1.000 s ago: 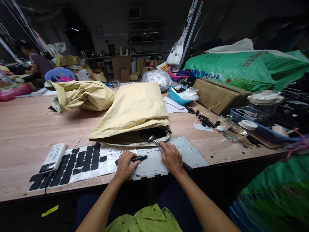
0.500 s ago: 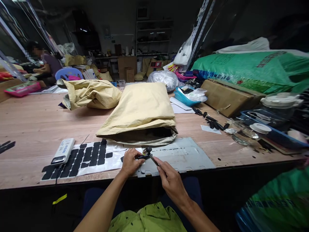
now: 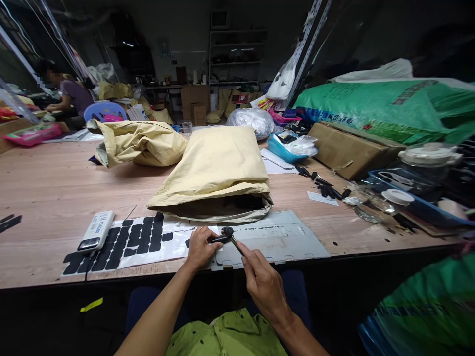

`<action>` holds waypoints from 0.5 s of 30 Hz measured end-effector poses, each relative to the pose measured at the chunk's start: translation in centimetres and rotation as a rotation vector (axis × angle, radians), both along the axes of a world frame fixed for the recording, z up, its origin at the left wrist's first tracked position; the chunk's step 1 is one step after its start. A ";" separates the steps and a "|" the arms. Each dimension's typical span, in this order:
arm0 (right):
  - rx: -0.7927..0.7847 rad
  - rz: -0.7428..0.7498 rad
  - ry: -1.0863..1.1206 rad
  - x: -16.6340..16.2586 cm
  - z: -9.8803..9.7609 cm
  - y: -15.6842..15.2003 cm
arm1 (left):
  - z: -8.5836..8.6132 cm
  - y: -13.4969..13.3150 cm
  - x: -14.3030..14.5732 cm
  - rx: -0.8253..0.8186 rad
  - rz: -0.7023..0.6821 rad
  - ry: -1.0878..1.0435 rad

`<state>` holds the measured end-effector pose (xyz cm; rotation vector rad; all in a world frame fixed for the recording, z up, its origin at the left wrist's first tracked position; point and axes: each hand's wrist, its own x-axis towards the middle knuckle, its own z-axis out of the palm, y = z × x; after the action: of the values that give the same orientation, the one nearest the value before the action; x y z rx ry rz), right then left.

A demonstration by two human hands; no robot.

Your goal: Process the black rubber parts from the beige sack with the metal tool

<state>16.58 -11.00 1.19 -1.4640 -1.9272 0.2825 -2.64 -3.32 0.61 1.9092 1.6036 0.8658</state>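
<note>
Nearest, the right hand (image 3: 261, 279) is closed around the thin handle of a small dark-headed hammer (image 3: 229, 233), whose head sits at the tip of a slim black plastic piece (image 3: 218, 239). The left hand (image 3: 200, 247) pinches that piece down on the flat grey metal plate (image 3: 282, 240) at the front edge of the wooden table (image 3: 55, 198). Just beyond lies an open pale-yellow woven sack (image 3: 215, 168).

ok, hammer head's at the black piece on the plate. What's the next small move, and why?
Probably a short, light tap straight down. The right hand holds the small hammer with its head at the end of the black part, which the left hand pins against the grey metal plate. That hand sits close to the head, so a small stroke seems safer.
</note>
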 end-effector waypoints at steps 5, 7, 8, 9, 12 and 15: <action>-0.052 -0.012 -0.018 1.0 -0.7 0.3 | -0.3 0.1 -0.1 0.002 0.001 0.000; -0.032 -0.049 -0.029 1.8 -0.5 1.4 | -0.3 0.1 -0.1 0.003 0.001 0.002; -0.013 -0.081 -0.046 2.2 -0.3 2.2 | -0.3 0.0 -0.1 0.003 0.001 0.007; 0.008 -0.121 -0.072 2.8 0.0 3.2 | -0.2 0.0 -0.1 0.003 0.001 0.015; 0.066 -0.203 -0.203 4.3 0.2 6.7 | 0.1 -0.2 0.0 0.009 -0.002 0.061; 0.129 -0.181 -0.349 5.4 -0.5 9.7 | 0.0 -0.4 0.2 0.025 -0.015 0.105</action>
<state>22.01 -1.32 0.69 -1.6711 -2.0162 -0.1896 -2.49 -3.69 0.65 2.0111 1.6443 0.7944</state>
